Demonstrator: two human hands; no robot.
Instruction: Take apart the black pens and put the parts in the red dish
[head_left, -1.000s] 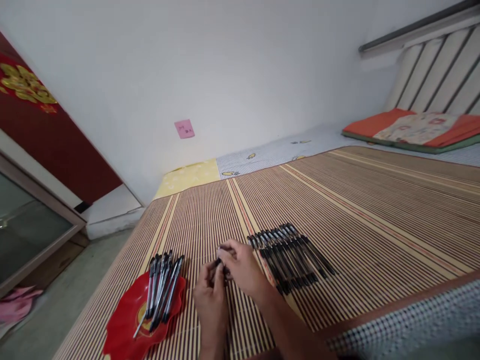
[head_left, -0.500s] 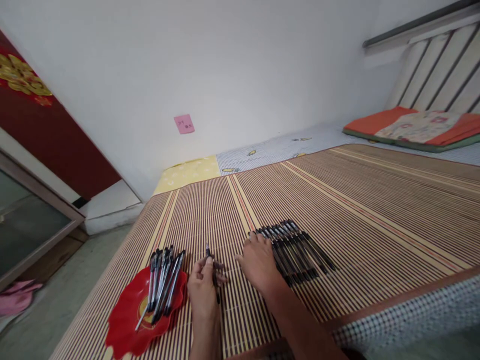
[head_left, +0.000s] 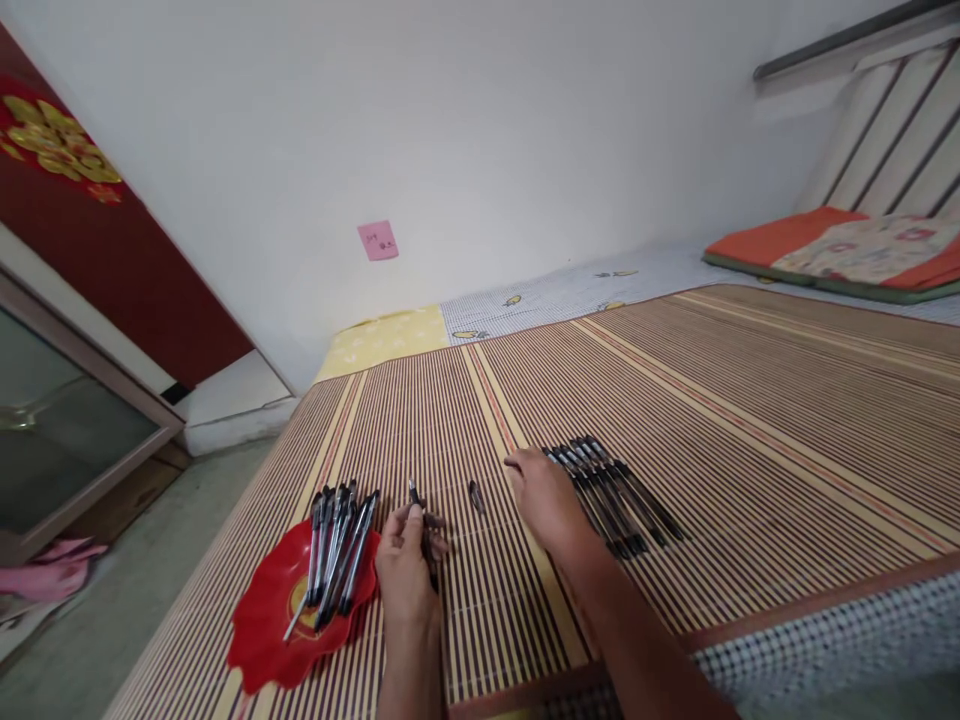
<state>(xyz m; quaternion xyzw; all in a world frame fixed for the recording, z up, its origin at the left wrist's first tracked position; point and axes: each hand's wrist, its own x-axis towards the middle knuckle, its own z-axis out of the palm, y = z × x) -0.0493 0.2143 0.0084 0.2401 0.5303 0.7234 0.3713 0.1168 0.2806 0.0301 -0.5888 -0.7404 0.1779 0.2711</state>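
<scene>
On the bed's striped mat (head_left: 750, 420), your left hand (head_left: 409, 570) holds a pen (head_left: 421, 520) pinched in its fingers (head_left: 431, 522), tip pointing up and away from you, its long axis running nearly along the mat's stripes. Just right of that pen and apart from it lies a small dark cap (head_left: 475, 495), lined up much the same way. It sits between your two hands, a little nearer the right one. Your right hand (head_left: 547, 500) rests palm down with its fingers loosely spread, clamped on nothing, at the left edge of the row of pens (head_left: 611, 490). Left of your left hand, the red plate (head_left: 259, 630) carries a bundle of pens (head_left: 337, 555).

A second ago both hands were together on one pen in the middle. Since then the right hand has gone rightward to the row, the cap has come into view on the mat, and the left hand has kept its pen.
</scene>
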